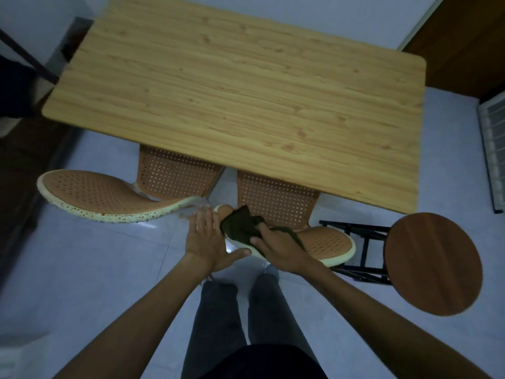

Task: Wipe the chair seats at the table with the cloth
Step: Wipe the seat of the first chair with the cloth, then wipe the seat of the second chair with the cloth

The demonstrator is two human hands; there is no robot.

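Two orange perforated chairs with cream rims are pushed in under the wooden table [232,86]. The left chair [175,173] shows its backrest [90,192] curving toward me. My right hand [281,248] grips a dark green cloth [239,222] against the top of the right chair's backrest [325,239]; that chair's seat [276,198] lies partly under the table. My left hand [206,239] is spread flat with fingers apart beside the cloth, its thumb touching the backrest rim, holding nothing.
A round dark-wood stool [431,261] on a black frame stands close to the right of the right chair. My legs in dark trousers [240,310] stand on the pale tiled floor [82,269]. A white grille [494,149] is at the right edge, a dark door frame at upper right.
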